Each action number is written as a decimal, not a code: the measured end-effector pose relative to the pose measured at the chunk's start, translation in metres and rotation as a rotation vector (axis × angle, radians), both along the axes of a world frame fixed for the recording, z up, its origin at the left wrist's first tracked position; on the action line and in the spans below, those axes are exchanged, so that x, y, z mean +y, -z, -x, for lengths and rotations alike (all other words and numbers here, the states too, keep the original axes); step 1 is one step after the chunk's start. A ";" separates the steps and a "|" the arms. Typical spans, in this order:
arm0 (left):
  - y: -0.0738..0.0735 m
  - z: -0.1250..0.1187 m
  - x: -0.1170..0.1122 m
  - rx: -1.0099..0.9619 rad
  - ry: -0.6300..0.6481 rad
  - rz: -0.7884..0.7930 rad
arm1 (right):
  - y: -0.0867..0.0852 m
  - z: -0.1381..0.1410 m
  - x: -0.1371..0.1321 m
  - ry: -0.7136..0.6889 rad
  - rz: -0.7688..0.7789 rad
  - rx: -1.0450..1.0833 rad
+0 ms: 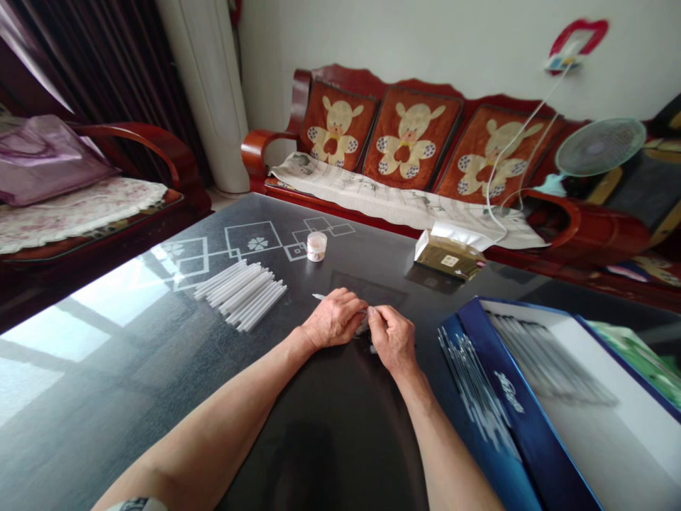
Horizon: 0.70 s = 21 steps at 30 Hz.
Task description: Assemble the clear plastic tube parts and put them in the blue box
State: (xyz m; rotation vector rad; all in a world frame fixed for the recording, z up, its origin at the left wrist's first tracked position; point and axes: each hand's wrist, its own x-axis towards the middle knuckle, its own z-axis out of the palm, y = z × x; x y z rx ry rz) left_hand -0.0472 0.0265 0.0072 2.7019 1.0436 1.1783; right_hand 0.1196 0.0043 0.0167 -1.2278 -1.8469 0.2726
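My left hand (334, 319) and my right hand (392, 339) meet near the middle of the dark glass-topped table (133, 355). Both grip a thin white plastic rod (319, 296), whose pointed end sticks out to the left past my left fingers. A small grey part (362, 326) shows between my hands, and my fingers hide most of it. To the left of my hands lies a loose pile of white plastic tubes (239, 294). To the right stands an open blue-and-white box (532, 397), and its reflection shows on the glass.
A small white lidded jar (316, 246) and a brown tissue packet (450, 255) stand at the far side of the table. Behind it are a red wooden sofa (409, 135) with cushions and newspaper, a fan (600, 147), and a chair (79, 213).
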 end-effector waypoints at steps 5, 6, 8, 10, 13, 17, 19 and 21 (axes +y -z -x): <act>-0.009 0.000 -0.003 -0.072 -0.073 -0.078 | 0.002 -0.001 0.002 0.115 0.033 0.051; -0.011 0.000 -0.003 -0.125 -0.129 -0.092 | 0.002 -0.002 0.003 0.164 0.042 0.088; -0.013 0.001 -0.004 -0.257 -0.272 -0.059 | 0.003 -0.004 0.004 0.246 0.059 0.185; -0.011 0.002 -0.003 -0.387 -0.381 0.097 | 0.003 -0.004 0.004 0.255 0.064 0.268; -0.008 0.003 0.000 -0.611 -0.348 0.458 | 0.002 0.001 0.000 0.138 0.032 0.248; -0.008 0.002 0.007 -1.042 -0.102 0.853 | -0.002 0.008 -0.004 -0.099 -0.032 0.067; -0.010 0.003 0.011 -1.236 -0.032 0.966 | -0.005 0.008 -0.004 -0.172 -0.046 0.000; -0.011 0.005 0.014 -1.367 -0.015 1.011 | -0.006 0.005 -0.005 -0.180 -0.055 -0.063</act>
